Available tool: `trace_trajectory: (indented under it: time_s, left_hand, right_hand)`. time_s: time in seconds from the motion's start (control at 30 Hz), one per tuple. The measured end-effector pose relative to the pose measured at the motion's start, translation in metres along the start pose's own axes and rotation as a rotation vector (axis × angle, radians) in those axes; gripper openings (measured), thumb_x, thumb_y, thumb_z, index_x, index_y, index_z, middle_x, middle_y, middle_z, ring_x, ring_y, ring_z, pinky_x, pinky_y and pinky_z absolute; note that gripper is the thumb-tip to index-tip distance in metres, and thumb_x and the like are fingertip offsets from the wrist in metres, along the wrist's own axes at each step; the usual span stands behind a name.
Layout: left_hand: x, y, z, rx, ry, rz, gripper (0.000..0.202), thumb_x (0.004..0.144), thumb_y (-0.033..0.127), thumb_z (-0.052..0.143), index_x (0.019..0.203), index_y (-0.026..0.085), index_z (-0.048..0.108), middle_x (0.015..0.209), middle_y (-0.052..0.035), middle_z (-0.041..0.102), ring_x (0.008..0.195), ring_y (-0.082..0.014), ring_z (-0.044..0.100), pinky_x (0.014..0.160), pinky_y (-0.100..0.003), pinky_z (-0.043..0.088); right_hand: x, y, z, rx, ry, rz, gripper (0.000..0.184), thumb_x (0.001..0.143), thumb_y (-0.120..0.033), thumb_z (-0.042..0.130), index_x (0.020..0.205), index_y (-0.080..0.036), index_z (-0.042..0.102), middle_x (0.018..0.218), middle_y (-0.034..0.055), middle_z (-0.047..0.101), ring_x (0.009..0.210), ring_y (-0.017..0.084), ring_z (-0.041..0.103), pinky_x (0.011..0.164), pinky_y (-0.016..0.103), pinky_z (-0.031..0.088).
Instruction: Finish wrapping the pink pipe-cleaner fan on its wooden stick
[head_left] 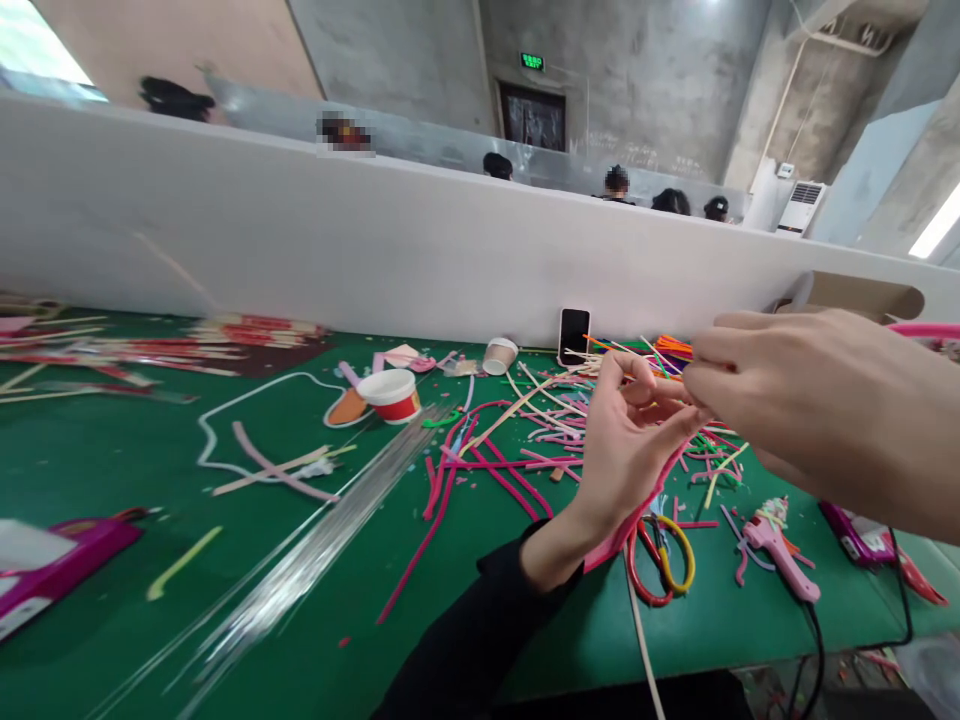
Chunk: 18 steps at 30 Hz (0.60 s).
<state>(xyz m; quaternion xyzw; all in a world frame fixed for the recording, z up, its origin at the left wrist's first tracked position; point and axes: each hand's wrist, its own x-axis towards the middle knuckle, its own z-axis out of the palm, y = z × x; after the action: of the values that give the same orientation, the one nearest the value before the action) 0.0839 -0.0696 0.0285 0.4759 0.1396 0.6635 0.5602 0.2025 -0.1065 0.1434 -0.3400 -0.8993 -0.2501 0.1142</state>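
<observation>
My left hand (626,440) is raised over the table, its fingers closed and their tips meeting those of my right hand. A pink pipe-cleaner piece (661,487) runs along the underside of my left palm, partly hidden by it. My right hand (825,400) is closed in a pinch beside the left fingertips. A pink pipe cleaner (922,329) shows behind my right hand, at the right edge; the fingers hide exactly where it is gripped. Below the hands lie scissors (679,560) with red and yellow handles, and a thin pale stick (641,640).
Pink and cream pipe cleaners (517,480) litter the green table (300,590). A pink glue gun (784,555) lies at the right. Also there are a paper cup (397,400), a tipped cup (499,356), a phone (574,335) and clear sticks (300,560). A white partition (375,250) stands behind.
</observation>
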Motion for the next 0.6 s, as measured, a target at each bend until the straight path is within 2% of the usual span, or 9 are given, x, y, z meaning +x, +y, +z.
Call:
trace_trajectory:
  time_s: [0.03, 0.07, 0.2, 0.37, 0.47, 0.6]
  left_hand:
    - [0.002, -0.001, -0.001, -0.022, -0.004, 0.014, 0.053, 0.065, 0.021, 0.089, 0.082, 0.024, 0.04, 0.072, 0.0064, 0.072, 0.062, -0.0111, 0.069, 0.058, -0.022, 0.057]
    - [0.004, -0.001, -0.002, -0.026, -0.004, 0.019, 0.053, 0.065, 0.021, 0.089, 0.082, 0.023, 0.039, 0.072, 0.0061, 0.073, 0.063, -0.011, 0.07, 0.06, -0.022, 0.057]
    - [0.01, 0.002, -0.002, 0.057, 0.042, 0.093, 0.049, 0.069, 0.025, 0.088, 0.081, 0.023, 0.04, 0.074, 0.0033, 0.074, 0.07, -0.0148, 0.074, 0.064, -0.025, 0.06]
    - [0.009, 0.002, -0.003, 0.228, 0.151, 0.298, 0.043, 0.071, 0.017, 0.084, 0.082, 0.023, 0.043, 0.076, 0.0048, 0.07, 0.074, -0.0146, 0.074, 0.064, -0.024, 0.06]
    - [0.008, -0.003, -0.006, 0.3, 0.181, 0.32, 0.036, 0.075, 0.016, 0.08, 0.084, 0.023, 0.047, 0.078, 0.0046, 0.069, 0.076, -0.0133, 0.074, 0.065, -0.022, 0.06]
    - [0.01, -0.007, -0.012, 0.278, 0.13, 0.298, 0.035, 0.075, 0.018, 0.082, 0.093, 0.022, 0.052, 0.085, 0.0026, 0.072, 0.075, -0.0118, 0.073, 0.063, -0.019, 0.059]
  right_hand:
    - [-0.006, 0.002, -0.005, 0.012, -0.055, -0.076, 0.034, 0.089, -0.016, 0.059, 0.056, -0.022, 0.052, 0.06, 0.0024, 0.057, 0.053, 0.013, 0.043, 0.05, 0.033, 0.026]
    - [-0.012, 0.003, -0.008, 0.018, -0.055, -0.093, 0.031, 0.092, -0.015, 0.054, 0.062, -0.022, 0.055, 0.065, 0.0033, 0.058, 0.053, 0.013, 0.042, 0.05, 0.033, 0.026]
    - [-0.031, 0.005, 0.002, -0.005, 0.035, 0.003, 0.03, 0.099, -0.02, 0.041, 0.075, -0.021, 0.06, 0.075, 0.0057, 0.06, 0.056, 0.014, 0.046, 0.049, 0.033, 0.028]
    - [-0.036, 0.007, 0.035, 0.093, 0.278, 0.121, 0.016, 0.097, -0.018, 0.052, 0.083, -0.021, 0.059, 0.081, 0.0054, 0.065, 0.066, 0.016, 0.059, 0.055, 0.03, 0.04]
    - [-0.034, 0.01, 0.049, 0.192, 0.335, 0.18, 0.01, 0.095, -0.015, 0.056, 0.086, -0.021, 0.058, 0.081, 0.0034, 0.065, 0.067, 0.014, 0.062, 0.059, 0.028, 0.047]
    - [-0.029, 0.011, 0.056, 0.244, 0.363, 0.204, 0.006, 0.093, -0.015, 0.06, 0.092, -0.02, 0.061, 0.083, 0.0019, 0.068, 0.068, 0.013, 0.064, 0.06, 0.025, 0.049]
